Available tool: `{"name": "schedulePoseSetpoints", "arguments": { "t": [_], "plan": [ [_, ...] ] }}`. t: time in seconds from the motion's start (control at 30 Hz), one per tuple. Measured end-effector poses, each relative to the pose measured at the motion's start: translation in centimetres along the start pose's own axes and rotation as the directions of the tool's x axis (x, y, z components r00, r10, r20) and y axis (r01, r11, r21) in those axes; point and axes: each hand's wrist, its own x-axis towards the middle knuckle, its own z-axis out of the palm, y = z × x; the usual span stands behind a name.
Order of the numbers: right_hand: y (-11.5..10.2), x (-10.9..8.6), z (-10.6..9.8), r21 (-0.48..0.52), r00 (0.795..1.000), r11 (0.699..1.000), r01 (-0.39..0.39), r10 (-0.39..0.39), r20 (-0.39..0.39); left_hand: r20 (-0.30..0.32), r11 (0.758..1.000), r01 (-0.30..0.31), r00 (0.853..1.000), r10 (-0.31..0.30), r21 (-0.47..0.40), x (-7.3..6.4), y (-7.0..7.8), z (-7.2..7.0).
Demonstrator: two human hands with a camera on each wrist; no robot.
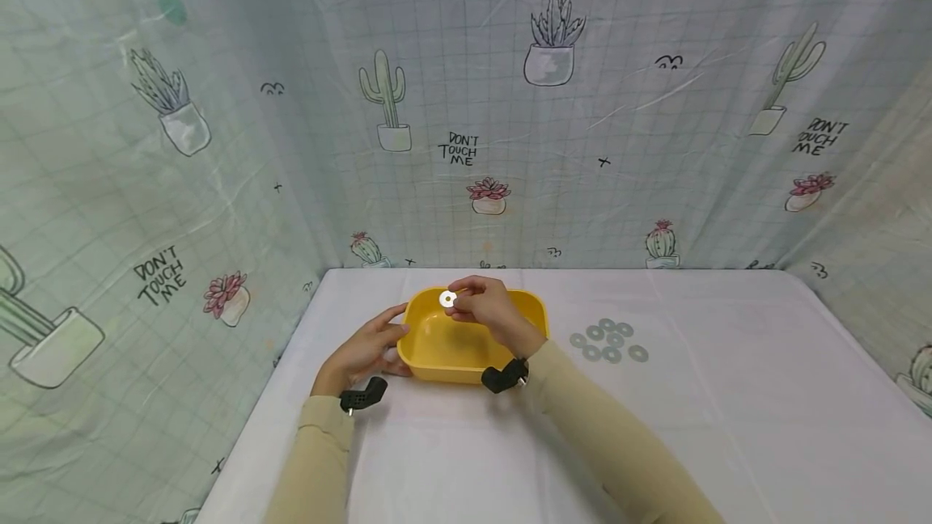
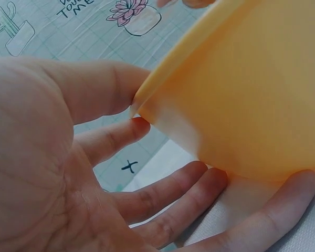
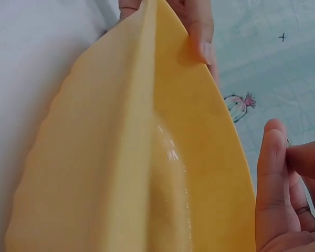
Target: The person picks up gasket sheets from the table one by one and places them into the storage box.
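the right hand [image 1: 489, 307] pinches a pale washer [image 1: 442, 298] over the yellow bin [image 1: 442, 373]; the left hand [image 1: 367, 344] grips its rim; other washers [image 1: 608, 340] lie to its right

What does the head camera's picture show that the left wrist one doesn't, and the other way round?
Only the head view shows the pale ring pinched in the right hand's grip, the loose grey rings on the table right of the yellow container, and the sleeves.

Only the left wrist view shows the palm side of the left hand's grip.

Both show that hand holding the container, and the printed curtain behind.
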Motion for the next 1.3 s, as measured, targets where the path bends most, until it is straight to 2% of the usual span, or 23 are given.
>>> {"name": "schedulePoseSetpoints", "arguments": {
  "t": [0.2, 0.53, 0.77, 1.0, 1.13, 1.3],
  "plan": [
    [-0.2, 1.4, 0.1, 0.027, 0.998, 0.998, -0.055, 0.054, 0.032, 0.012, 1.0, -0.004, 1.0, 0.004, -0.011, 0.0, 0.1, -0.1],
    [-0.5, 3.1, 0.4, -0.104, 0.981, 0.99, -0.092, 0.108, 0.162, 0.022, 1.0, -0.004, 1.0, 0.005, -0.021, 0.0, 0.2, -0.2],
    [-0.5, 4.5, 0.6, -0.217, 0.964, 0.975, -0.045, 0.1, 0.247, 0.026, 1.0, -0.008, 1.0, 0.009, -0.028, 0.1, 0.1, -0.1],
    [0.4, 5.2, 0.7, -0.331, 0.937, 0.944, 0.013, 0.104, 0.335, 0.039, 1.0, -0.02, 0.999, 0.02, -0.021, 0.2, -0.1, -0.1],
    [0.7, 5.4, 0.9, -0.368, 0.932, 0.929, 0.024, 0.112, 0.345, 0.043, 0.999, -0.015, 0.999, 0.016, -0.031, 0.1, -0.1, -0.1],
    [1.1, 5.8, 1.1, -0.422, 0.927, 0.904, 0.075, 0.092, 0.364, 0.04, 0.999, -0.013, 0.999, 0.014, -0.031, 0.1, -0.2, -0.1]
  ]
}}
